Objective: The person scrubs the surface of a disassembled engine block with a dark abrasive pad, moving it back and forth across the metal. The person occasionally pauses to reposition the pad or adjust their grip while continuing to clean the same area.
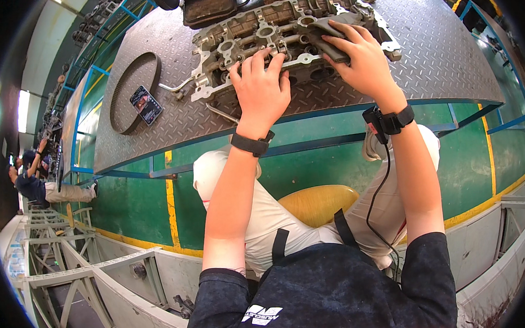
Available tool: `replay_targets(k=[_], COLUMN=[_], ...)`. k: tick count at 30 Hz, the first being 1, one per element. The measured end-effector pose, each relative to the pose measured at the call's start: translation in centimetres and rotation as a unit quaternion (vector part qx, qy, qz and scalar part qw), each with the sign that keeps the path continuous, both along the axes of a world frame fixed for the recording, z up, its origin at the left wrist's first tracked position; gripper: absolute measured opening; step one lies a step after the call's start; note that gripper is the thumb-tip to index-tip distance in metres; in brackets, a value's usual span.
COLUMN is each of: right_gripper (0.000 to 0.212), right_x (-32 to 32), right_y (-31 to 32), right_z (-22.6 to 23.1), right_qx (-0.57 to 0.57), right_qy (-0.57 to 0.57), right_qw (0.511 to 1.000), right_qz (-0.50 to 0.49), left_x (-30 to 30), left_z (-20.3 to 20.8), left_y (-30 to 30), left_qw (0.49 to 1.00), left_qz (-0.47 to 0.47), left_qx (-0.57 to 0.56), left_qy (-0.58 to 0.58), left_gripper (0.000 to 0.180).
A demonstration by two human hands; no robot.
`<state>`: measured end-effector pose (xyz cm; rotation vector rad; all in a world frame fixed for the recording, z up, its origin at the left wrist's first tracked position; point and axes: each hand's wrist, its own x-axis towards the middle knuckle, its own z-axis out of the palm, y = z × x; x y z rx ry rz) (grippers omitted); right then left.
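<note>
A grey metal engine cylinder head [241, 45] lies across the far part of the table before me. My left hand [261, 87] rests on its near edge, fingers apart and bent over the rim, with no object visible in it. On the right end of the cylinder head, my right hand [361, 61] presses a dark grey cloth [330, 34] against the metal. Its fingers spread over the cloth, and the thumb lies along the near side. Part of the cloth and the surface beneath it are hidden.
The checker-plate table [436, 72] also bears a black belt loop [113, 106], a phone [146, 105], a bent metal rod [178, 86] and a dark engine part [213, 11]. A black cable [369, 212] hangs from my right wrist. Another person [35, 185] is at far left.
</note>
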<state>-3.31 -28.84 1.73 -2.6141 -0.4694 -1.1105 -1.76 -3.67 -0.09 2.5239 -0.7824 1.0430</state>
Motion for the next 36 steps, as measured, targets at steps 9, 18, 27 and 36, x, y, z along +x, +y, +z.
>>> replay_targets(k=[9,18,27,36], right_gripper=[0.037,0.037,0.037,0.037], right_x=[-0.06,-0.08,-0.05,0.02], right_y=[-0.01,0.07,0.17,0.1], right_z=[0.01,0.01,-0.08,-0.15], right_qx=[-0.007,0.001,0.002,-0.003], right_qy=[-0.006,-0.008,-0.011,-0.013], right_qw=[1.0,1.0,1.0,1.0], right_qz=[0.001,0.003,0.004,-0.001], left_x=[-0.09,-0.1,-0.15,-0.14], left_z=[0.01,0.03,-0.03,0.03], left_y=[-0.06,-0.04,-0.12,-0.17], left_qw=[1.0,1.0,1.0,1.0], left_qz=[0.006,0.007,0.011,0.009], left_qx=[0.004,0.009,0.008,0.007], left_qy=[0.002,-0.001,0.0,0.001], left_gripper=[0.035,0.035,0.036,0.036])
